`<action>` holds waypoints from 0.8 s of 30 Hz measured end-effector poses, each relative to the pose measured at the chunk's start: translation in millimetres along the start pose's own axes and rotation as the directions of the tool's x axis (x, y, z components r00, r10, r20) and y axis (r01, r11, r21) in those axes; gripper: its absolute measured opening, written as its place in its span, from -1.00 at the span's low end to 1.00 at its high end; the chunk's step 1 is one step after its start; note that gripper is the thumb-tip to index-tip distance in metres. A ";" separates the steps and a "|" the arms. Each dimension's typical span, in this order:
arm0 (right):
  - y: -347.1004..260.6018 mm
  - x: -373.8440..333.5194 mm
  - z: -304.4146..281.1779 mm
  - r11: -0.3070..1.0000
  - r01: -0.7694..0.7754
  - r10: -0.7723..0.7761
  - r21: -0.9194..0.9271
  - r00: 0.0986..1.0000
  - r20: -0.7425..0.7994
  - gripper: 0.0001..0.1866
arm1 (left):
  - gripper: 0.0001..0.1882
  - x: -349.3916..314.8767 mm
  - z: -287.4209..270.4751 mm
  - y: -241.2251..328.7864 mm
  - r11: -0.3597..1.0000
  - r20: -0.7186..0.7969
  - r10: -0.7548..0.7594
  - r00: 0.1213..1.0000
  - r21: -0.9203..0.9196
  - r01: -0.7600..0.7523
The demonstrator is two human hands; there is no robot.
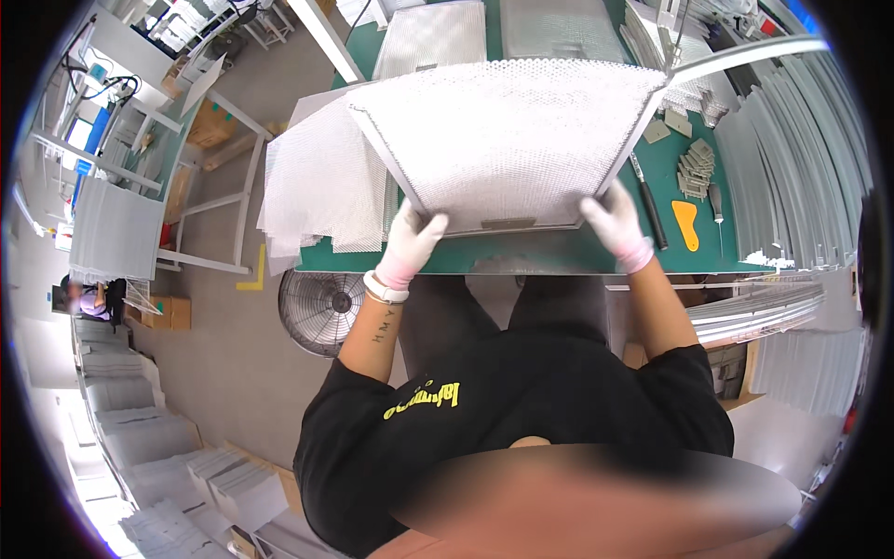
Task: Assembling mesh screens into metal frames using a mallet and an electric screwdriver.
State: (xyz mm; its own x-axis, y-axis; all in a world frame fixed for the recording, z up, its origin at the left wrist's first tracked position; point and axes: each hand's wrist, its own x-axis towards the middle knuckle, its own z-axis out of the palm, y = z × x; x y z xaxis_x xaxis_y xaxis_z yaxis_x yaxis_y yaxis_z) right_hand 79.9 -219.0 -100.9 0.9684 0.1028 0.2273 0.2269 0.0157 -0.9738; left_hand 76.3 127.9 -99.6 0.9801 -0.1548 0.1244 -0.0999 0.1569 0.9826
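A large framed metal mesh panel (pixel 512 140) is held in front of me, its far edge seemingly raised above the green table (pixel 345 258). My left hand (pixel 413 244), in a white glove, grips the near left corner of its frame. At the near right corner, my gloved right hand (pixel 617 225) has its thumb on top and the other fingers mostly hidden by the frame. Loose mesh sheets (pixel 321 177) lie in a pile to the left, partly under the panel. Right of my right hand rests a black-handled tool (pixel 649 200).
On the table's right are a yellow scraper (pixel 685 225), a screwdriver (pixel 716 200) and small metal pieces (pixel 696 170). Other mesh panels (pixel 433 37) lie at the back. Thin sheets (pixel 782 158) are stacked far right. A floor fan (pixel 324 312) stands left of my legs.
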 end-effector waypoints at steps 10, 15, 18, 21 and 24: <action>-41.0 26.3 2.5 0.986 -0.169 0.164 -0.004 0.954 0.252 -0.31 | -0.45 8.2 1.5 56.7 0.978 0.114 -0.079 0.990 0.200 0.055; -2.2 3.9 -0.3 0.959 -0.248 0.280 -0.138 0.907 0.316 -0.52 | -0.45 -9.3 -3.2 23.4 0.953 0.333 -0.142 0.932 0.300 0.038; -0.6 7.2 -1.2 0.963 -0.237 0.267 -0.129 0.907 0.324 -0.52 | -0.45 -8.5 -9.2 12.7 0.939 0.309 -0.095 0.946 0.343 -0.017; -10.0 9.9 -5.1 0.954 -0.258 0.295 -0.151 0.898 0.327 -0.43 | -0.41 -6.2 -5.9 25.8 0.934 0.264 -0.090 0.960 0.357 -0.010; -51.6 17.8 -17.2 0.974 -0.192 0.144 0.124 0.938 0.315 -0.11 | -0.34 -12.2 -5.1 66.5 0.881 0.288 0.115 0.951 0.413 -0.232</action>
State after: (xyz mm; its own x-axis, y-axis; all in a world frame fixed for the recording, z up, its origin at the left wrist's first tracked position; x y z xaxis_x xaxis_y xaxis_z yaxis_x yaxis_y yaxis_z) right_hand 87.2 -235.1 -46.4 0.9085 0.4121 0.0700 0.0223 0.1194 -0.9926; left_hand 58.5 145.3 -36.5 0.8708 -0.4102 0.2711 -0.3860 -0.2285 0.8938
